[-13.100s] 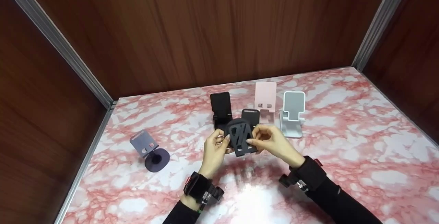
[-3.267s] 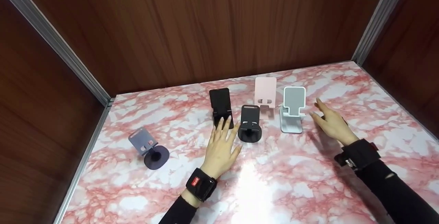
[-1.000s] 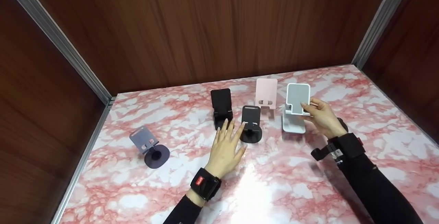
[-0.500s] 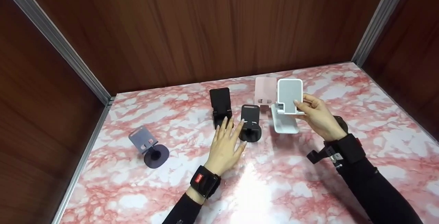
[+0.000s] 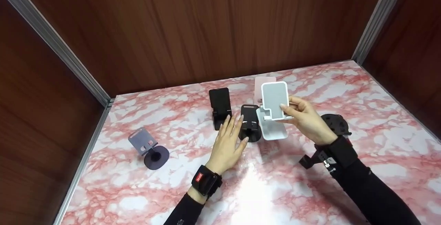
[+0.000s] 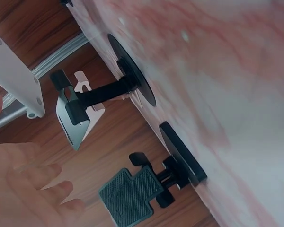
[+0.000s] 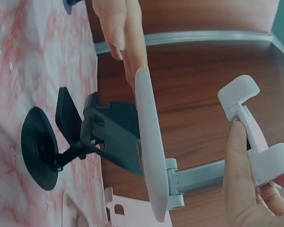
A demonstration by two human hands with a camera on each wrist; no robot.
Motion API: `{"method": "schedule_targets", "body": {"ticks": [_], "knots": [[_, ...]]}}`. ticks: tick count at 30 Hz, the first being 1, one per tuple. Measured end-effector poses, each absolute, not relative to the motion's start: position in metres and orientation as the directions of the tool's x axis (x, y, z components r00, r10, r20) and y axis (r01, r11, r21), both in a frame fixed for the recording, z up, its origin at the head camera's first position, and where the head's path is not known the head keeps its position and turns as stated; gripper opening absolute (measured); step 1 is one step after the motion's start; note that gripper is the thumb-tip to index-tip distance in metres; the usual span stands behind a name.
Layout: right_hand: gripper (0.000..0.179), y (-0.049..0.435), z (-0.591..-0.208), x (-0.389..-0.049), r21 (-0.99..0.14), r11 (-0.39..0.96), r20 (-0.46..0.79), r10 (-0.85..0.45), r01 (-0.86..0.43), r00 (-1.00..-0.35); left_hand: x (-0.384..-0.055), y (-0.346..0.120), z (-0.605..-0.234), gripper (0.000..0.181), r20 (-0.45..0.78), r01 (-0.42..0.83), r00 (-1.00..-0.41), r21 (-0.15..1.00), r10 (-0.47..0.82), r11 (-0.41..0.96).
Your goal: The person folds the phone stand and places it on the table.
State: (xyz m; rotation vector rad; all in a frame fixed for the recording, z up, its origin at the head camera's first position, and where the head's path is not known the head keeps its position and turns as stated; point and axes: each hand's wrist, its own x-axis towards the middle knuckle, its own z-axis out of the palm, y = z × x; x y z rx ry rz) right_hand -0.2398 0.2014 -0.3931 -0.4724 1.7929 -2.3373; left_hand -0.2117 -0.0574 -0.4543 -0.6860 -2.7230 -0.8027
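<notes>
Here the person's right hand [image 5: 305,120] pinches the white phone stand [image 5: 272,109] by its upright back plate, just right of centre in the head view, with the stand's base lifted and tilted above the marble table [image 5: 344,190]. The left hand [image 5: 227,144] lies flat with straight fingers, its tips by the black round-base stand [image 5: 249,125]; a taller black stand [image 5: 220,106] sits behind it. The pink stand [image 5: 259,87] is half hidden behind the white one, and a grey-purple stand [image 5: 148,147] stands apart at centre left. The white stand looks like stiff, light plastic with a smooth face and a hinged neck, so it may fold under pressure; the plate's edges near the hinge seem the surest hold.
</notes>
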Motion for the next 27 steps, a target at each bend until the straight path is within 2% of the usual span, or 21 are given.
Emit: {"method": "schedule_targets", "body": {"ticks": [8,13,18,22,27], "knots": [[0.024,0.191,-0.393,-0.239,-0.965,-0.257,0.135,-0.336,-0.047,-0.932,-0.213,-0.058,-0.448,0.062,0.306,0.476,-0.872,0.708,0.381,0.521],[0.025,0.186,-0.393,-0.239,-0.967,-0.25,0.131,-0.344,-0.044,-0.93,-0.213,-0.06,-0.445,0.059,0.255,0.407,-0.888,0.824,0.383,0.395],[0.025,0.181,-0.392,-0.238,-0.968,-0.249,0.126,-0.351,-0.037,-0.928,-0.213,-0.059,-0.444,0.056,0.174,0.274,-0.91,0.934,0.377,0.23],[0.023,0.178,-0.392,-0.238,-0.968,-0.25,0.123,-0.361,-0.031,-0.924,-0.213,-0.057,-0.445,0.056,0.12,0.153,-0.909,0.987,0.399,0.052],[0.021,0.173,-0.391,-0.236,-0.966,-0.254,0.132,-0.359,-0.04,-0.924,-0.214,-0.055,-0.448,0.056,0.078,0.063,-0.9,0.997,0.43,-0.05]]}}
